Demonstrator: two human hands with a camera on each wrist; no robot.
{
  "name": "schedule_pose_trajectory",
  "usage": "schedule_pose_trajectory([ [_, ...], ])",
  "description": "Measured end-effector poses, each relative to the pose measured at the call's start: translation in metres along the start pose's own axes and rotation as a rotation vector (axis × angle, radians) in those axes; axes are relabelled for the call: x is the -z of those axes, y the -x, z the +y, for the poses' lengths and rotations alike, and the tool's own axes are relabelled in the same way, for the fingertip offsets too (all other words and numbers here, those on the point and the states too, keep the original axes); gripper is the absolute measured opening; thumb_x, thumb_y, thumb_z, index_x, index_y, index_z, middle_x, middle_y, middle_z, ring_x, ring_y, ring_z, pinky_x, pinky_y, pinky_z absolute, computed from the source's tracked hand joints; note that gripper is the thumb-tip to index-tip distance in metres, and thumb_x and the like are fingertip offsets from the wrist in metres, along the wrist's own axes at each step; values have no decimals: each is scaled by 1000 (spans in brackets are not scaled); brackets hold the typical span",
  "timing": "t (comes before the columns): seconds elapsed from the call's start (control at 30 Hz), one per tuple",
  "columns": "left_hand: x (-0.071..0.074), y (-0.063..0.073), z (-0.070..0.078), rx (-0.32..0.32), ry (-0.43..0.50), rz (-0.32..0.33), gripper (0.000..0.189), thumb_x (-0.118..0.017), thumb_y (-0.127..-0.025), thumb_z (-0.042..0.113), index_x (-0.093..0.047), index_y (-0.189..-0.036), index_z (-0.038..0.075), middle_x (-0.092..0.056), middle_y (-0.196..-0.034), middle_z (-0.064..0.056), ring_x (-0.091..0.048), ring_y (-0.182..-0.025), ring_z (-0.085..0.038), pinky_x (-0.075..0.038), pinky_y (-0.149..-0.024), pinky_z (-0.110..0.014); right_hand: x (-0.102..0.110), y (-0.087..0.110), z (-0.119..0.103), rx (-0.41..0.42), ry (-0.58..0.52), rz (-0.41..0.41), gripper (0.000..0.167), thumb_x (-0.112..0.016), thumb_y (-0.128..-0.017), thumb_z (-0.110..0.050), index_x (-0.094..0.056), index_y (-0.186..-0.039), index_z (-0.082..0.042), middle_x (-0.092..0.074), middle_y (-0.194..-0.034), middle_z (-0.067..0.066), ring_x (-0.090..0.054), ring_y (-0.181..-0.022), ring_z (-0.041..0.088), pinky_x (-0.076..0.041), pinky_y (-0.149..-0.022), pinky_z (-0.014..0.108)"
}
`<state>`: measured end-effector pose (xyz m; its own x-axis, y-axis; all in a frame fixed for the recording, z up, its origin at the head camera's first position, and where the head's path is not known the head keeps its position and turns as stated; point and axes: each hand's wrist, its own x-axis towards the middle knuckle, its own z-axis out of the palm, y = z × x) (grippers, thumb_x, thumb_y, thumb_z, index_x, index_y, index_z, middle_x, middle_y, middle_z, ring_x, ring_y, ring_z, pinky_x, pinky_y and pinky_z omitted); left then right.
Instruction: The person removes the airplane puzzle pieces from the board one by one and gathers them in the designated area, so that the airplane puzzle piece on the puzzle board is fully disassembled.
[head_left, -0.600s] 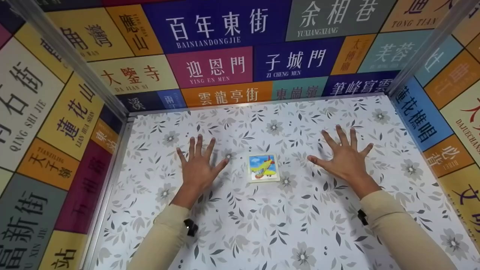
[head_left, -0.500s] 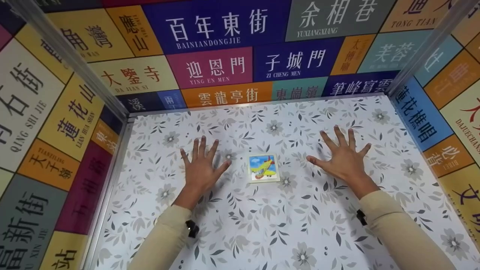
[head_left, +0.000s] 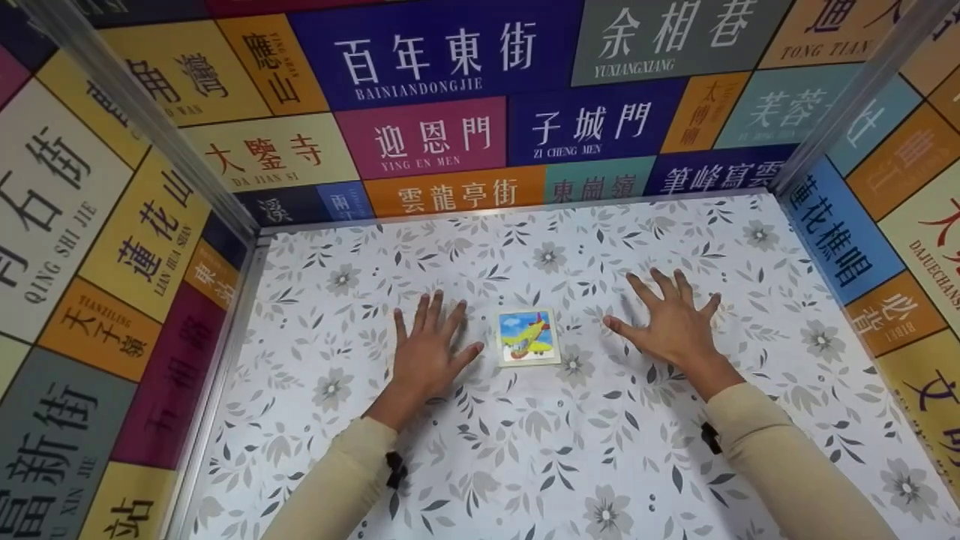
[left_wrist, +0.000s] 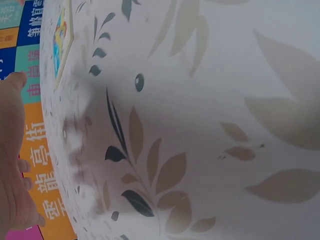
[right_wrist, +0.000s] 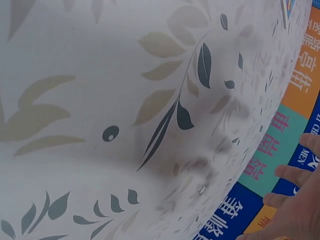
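With left hand [head_left: 424,358] and right hand [head_left: 679,330] spread wide and empty, the picture tile [head_left: 529,338], apparently light, stiff and smooth, is best gripped by opposite side edges.

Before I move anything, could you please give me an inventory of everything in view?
flowered tabletop: 1, white with grey flowers and leaves, across the lower head view
picture tile: 1, yellow plane on blue and white within a pale border, flat near the middle of the tabletop
printed walls: 3, multicoloured with lettering, back and both sides
corner posts: 2, greyish, at the back corners
black wrist devices: 2, black, one at each wrist
sleeves: 2, beige, on both forearms
left grip: 1, bare hand, left of the tile
right grip: 1, bare hand, right of the tile
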<state>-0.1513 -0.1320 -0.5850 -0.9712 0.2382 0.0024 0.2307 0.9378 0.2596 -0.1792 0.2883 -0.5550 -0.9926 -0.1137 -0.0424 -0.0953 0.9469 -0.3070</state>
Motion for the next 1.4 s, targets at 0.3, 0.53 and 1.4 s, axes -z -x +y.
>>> schedule_pose_trajectory([
  [0.3,-12,3,13,-89,-5,-29,77,-46,-111,67,-38,-174,24,-26,-184,-16,-21,-172,-39,-15,-134,-76,-6,-2,-10,32,8,20,97,-57,-98,-83,-41,-172,-23,-32,-179,21,-19,-167,55,-3,-113,100],
  [0.53,-19,5,22,-163,-24,-65,72,-46,-113,62,-38,-174,24,-27,-184,-15,-23,-172,-40,-18,-134,-77,-9,-3,-22,50,12,20,90,-56,-101,-78,-43,-172,-24,-35,-178,20,-22,-167,53,-6,-114,100],
  [1.4,-33,2,37,-214,89,-175,62,-43,-118,49,-39,-174,23,-25,-185,-9,-21,-172,-39,-14,-135,-76,-28,-4,-38,108,11,30,76,-60,-106,-64,-49,-168,-23,-41,-176,17,-28,-166,51,-9,-115,99],
])
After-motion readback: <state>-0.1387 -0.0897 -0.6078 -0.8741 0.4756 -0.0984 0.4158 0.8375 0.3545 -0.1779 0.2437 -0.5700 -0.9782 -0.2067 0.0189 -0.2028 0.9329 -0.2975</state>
